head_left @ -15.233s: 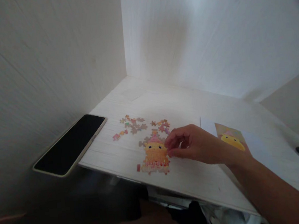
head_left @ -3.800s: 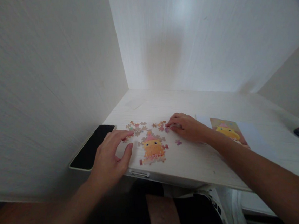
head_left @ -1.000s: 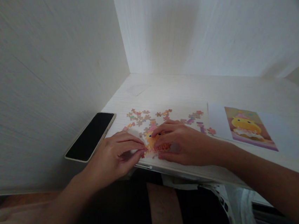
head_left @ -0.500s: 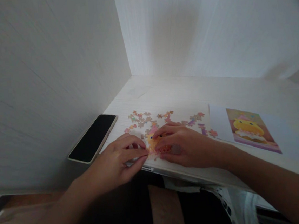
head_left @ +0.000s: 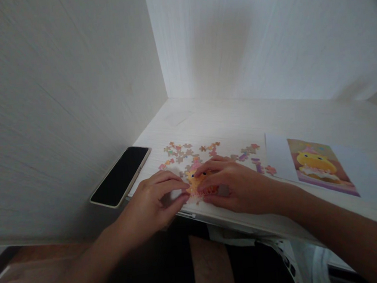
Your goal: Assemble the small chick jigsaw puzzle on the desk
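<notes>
From the head view I see both hands meeting at the lower middle of the frame, over the assembled puzzle patch (head_left: pixel 197 186), an orange and yellow figure lying near the front edge of the white desk (head_left: pixel 226 120). My left hand (head_left: pixel 154 202) has its fingers drawn together, thumb and forefinger closed at the patch's left edge as if pinching there; whether a piece sits between them I cannot tell. My right hand (head_left: pixel 235 183) lies flat, fingers close together and pressed on the patch's right part, covering much of it. I judge the work partly done: only a small cluster is joined, while loose pieces (head_left: pixel 179 151) lie scattered just above the hands and more loose pieces (head_left: pixel 254 155) trail toward the right. The reference picture (head_left: pixel 317 164) sits at the right of the frame, showing the whole figure. A dark phone (head_left: pixel 121 175) lies at the left, by the wall.
</notes>
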`<state>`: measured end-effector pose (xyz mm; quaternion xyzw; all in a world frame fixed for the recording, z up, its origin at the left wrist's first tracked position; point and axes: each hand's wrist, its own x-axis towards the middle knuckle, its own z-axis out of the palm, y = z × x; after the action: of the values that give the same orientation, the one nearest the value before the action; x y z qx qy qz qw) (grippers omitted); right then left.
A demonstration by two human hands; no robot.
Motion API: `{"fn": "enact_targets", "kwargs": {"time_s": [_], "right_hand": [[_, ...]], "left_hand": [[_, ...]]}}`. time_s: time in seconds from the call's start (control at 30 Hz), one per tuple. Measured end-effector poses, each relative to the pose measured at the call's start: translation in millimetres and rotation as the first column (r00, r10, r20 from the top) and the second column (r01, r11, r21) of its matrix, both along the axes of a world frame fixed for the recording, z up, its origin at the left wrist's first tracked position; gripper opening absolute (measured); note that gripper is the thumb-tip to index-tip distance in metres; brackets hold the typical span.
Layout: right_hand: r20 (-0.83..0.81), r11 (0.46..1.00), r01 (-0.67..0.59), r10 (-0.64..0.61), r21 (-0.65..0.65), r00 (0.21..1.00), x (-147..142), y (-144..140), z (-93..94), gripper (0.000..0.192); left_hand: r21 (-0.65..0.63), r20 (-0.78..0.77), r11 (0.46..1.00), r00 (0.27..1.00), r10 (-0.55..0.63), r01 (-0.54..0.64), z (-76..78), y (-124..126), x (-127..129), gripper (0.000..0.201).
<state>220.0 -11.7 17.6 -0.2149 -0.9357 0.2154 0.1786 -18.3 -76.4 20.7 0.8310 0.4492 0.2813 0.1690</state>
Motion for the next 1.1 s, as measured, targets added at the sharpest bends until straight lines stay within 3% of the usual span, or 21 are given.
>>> {"fn": "enact_targets", "kwargs": {"time_s": [0.13, 0.3, 0.43, 0.5, 0.6, 0.7, 0.77, 0.9, 1.1], "right_hand": [[-0.006, 1.0, -0.01, 0.01, -0.001, 1.0, -0.5, 0.5, -0.1, 0.017], [0.003, 1.0, -0.004, 0.004, 0.009, 1.0, -0.9, 0.0, 1.6, 0.017], [0.0, 1.0, -0.011, 0.011, 0.017, 1.0, -0.9, -0.9, 1.7, 0.019], [-0.001, 1.0, -0.009, 0.009, 0.018, 1.0, -1.0, -0.9, 1.7, 0.019], [-0.05, 1.0, 0.012, -0.01, 0.028, 0.999, -1.2, 0.6, 1.8, 0.019], [-0.172, 0.992, 0.108, -0.096, 0.06, 0.98, -1.2, 4.4, 2.1, 0.017], [-0.249, 0.978, 0.192, -0.167, 0.077, 0.954, -0.7, 7.6, 1.7, 0.016], [-0.319, 0.959, 0.278, -0.246, 0.06, 0.916, 1.2, 12.9, -0.2, 0.015], [-0.298, 0.953, 0.301, -0.281, 0.025, 0.912, 2.7, 16.8, -0.2, 0.015]], "left_hand": [[-0.045, 0.042, 0.999, 0.999, 0.007, -0.006, -5.0, 2.9, -3.1, 0.013], [0.016, -0.074, 0.997, 0.994, -0.075, 0.076, 1.8, 2.3, -3.2, 0.012], [0.054, -0.158, 0.995, 0.985, -0.07, 0.08, 8.8, -3.1, 0.3, 0.014], [0.106, -0.179, 0.994, 0.984, -0.019, 0.038, 8.1, -3.2, -1.9, 0.016], [0.193, -0.188, 0.974, 0.969, 0.159, -0.122, 2.9, 4.4, -10.6, 0.022], [0.205, -0.243, 0.937, 0.913, 0.327, -0.282, -3.0, 19.6, -18.2, 0.032], [0.188, -0.283, 0.926, 0.885, 0.369, -0.326, -5.3, 30.9, -19.2, 0.035], [0.148, -0.272, 0.937, 0.898, 0.346, -0.316, -5.3, 47.2, -15.7, 0.032], [0.061, -0.144, 0.971, 0.96, 0.24, -0.233, -2.0, 51.0, -16.7, 0.036]]}}
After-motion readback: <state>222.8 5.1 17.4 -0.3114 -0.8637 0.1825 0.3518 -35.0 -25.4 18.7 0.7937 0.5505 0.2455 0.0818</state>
